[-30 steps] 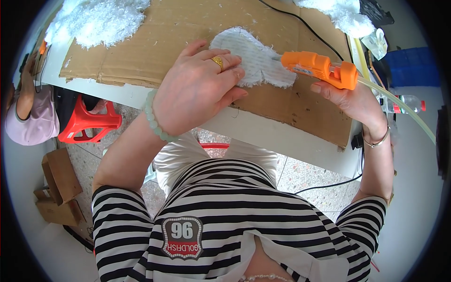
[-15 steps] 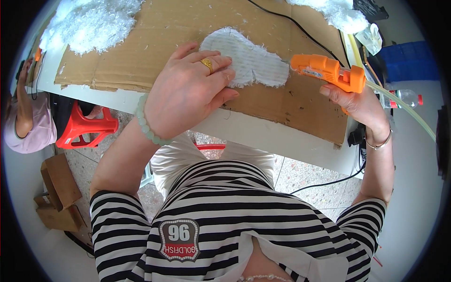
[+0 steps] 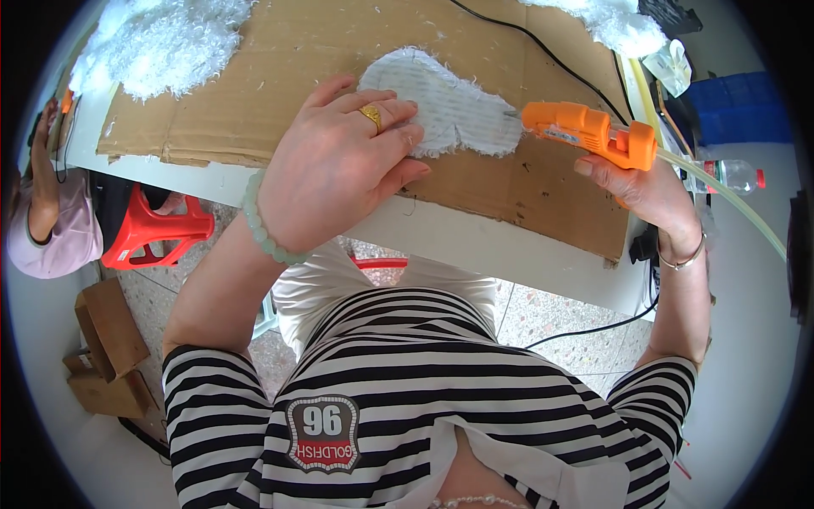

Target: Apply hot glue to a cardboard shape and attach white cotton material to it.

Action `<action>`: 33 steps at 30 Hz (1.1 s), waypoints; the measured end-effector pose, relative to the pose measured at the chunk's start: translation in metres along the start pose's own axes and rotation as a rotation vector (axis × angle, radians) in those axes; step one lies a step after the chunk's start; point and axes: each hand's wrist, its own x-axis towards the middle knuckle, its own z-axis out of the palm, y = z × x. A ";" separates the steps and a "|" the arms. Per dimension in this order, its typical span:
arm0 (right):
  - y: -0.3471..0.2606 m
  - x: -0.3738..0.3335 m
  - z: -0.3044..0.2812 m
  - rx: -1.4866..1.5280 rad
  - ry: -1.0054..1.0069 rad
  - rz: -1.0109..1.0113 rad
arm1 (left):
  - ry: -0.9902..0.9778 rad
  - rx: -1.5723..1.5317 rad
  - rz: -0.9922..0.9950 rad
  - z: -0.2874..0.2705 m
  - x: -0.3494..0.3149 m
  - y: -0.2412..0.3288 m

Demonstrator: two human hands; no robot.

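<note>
A white piece of fluffy-edged fabric (image 3: pixel 475 110) lies with its striped backing up on a sheet of brown cardboard (image 3: pixel 543 195). My left hand (image 3: pixel 331 161) rests over its left part, fingers spread and fingertips on the cloth. The fingers wrap round nothing. On the right, my right hand (image 3: pixel 649 195) is closed round the handle of an orange hot glue gun (image 3: pixel 568 123). The gun's nozzle points left, at the narrow right end of the fabric. A pale glue stick (image 3: pixel 721 187) trails out of its back.
Heaps of white fluffy material lie at the far left (image 3: pixel 161 42) and far right (image 3: pixel 610 25). A black cable (image 3: pixel 543 51) crosses the cardboard. To the right are a plastic bottle (image 3: pixel 736 176) and a blue bin (image 3: pixel 742 110). Another person (image 3: pixel 55 212) sits left, beside a red stool (image 3: pixel 161 225).
The glue gun in my right hand has shifted slightly left, bringing its nozzle to the fabric's right end. My left hand has barely moved.
</note>
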 end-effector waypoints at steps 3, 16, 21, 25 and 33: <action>0.002 -0.002 0.000 0.008 0.014 -0.033 | 0.007 -0.006 0.003 0.000 -0.001 0.000; -0.007 0.009 0.005 0.013 0.026 -0.121 | 0.002 -0.010 0.007 0.001 -0.001 -0.002; -0.020 0.013 0.009 0.036 0.010 -0.119 | -0.026 -0.012 -0.011 -0.002 -0.001 0.000; -0.020 0.020 0.013 -0.011 0.108 -0.261 | -0.046 -0.017 -0.019 -0.003 -0.001 0.000; -0.025 0.030 0.015 0.029 0.077 -0.248 | -0.038 -0.028 -0.026 -0.003 -0.001 0.001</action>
